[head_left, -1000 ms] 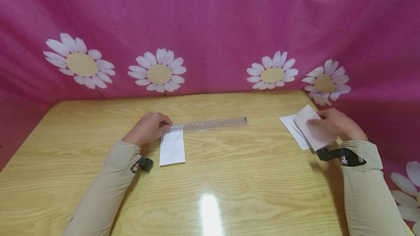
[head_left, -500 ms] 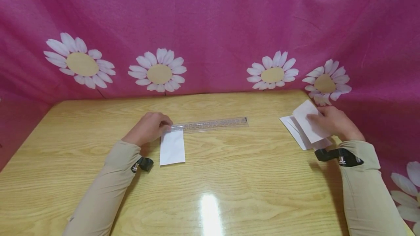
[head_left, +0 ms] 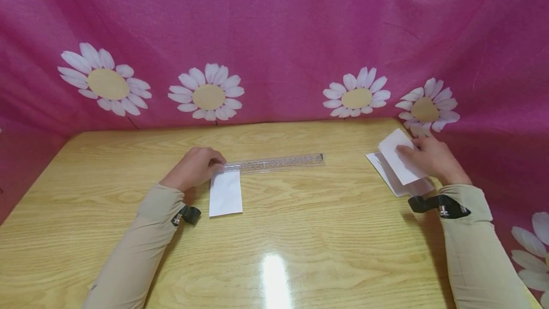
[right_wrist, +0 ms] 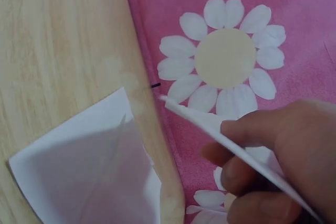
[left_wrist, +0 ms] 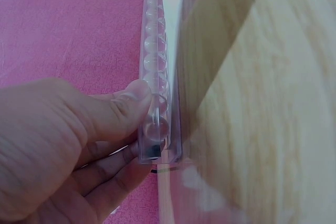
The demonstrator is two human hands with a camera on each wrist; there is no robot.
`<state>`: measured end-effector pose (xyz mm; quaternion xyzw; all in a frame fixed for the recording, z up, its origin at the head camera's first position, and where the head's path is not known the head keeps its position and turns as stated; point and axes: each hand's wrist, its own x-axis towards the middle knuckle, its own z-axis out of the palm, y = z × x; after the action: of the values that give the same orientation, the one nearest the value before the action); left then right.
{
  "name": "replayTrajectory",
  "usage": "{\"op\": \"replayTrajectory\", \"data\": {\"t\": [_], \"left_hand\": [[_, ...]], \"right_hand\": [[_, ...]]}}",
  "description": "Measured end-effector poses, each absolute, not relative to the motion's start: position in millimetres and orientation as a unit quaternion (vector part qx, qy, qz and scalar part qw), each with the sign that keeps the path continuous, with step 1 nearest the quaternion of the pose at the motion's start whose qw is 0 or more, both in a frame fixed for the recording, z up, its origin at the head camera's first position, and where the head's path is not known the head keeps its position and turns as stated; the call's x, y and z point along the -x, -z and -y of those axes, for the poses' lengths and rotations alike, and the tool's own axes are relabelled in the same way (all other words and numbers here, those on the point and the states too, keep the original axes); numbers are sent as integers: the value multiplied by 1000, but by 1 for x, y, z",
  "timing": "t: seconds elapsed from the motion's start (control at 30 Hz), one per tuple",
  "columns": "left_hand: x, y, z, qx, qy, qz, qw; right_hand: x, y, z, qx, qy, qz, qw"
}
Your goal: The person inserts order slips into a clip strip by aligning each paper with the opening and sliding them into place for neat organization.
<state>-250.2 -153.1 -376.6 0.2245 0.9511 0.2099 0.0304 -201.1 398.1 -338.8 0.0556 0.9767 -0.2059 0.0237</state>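
Note:
A clear plastic ruler (head_left: 279, 162) lies toward the back of the table, its left end pinched by my left hand (head_left: 193, 168). In the left wrist view the thumb (left_wrist: 123, 103) presses the ruler's face and the other fingers are behind it. A small white paper (head_left: 226, 194) extends toward me from under the ruler's left end. At the table's right, my right hand (head_left: 435, 159) holds a piece of white paper (head_left: 399, 156) between thumb and fingers, tilted up off the table. Beneath it lie more white papers (right_wrist: 89, 166); how many is unclear.
The wooden table (head_left: 300, 223) ends at the back and right against a pink cloth (head_left: 279, 37) printed with large white daisies. The right hand is near the table's right edge. A bright light reflection (head_left: 276, 280) shows at the front.
My right hand has lifted the paper away from the pile and shifted slightly left and toward the back. The left hand, the ruler and the paper under it have not visibly moved.

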Motion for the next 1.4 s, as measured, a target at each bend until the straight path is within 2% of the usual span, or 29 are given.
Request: {"op": "replayTrajectory", "data": {"t": [0.57, 1.07, 1.27, 1.4], "left_hand": [[251, 378, 154, -243, -207, -948, 10], [252, 379, 154, -236, -212, -948, 16], [251, 378, 154, -237, -217, -947, 22], [250, 377, 153, -233, -218, -947, 26]], "right_hand": [[205, 350, -377, -5, 219, -973, -65], [208, 353, -370, -1, 231, -970, -79], [210, 354, -365, -9, 237, -970, -58], [209, 355, -363, -9, 238, -969, -67]]}}
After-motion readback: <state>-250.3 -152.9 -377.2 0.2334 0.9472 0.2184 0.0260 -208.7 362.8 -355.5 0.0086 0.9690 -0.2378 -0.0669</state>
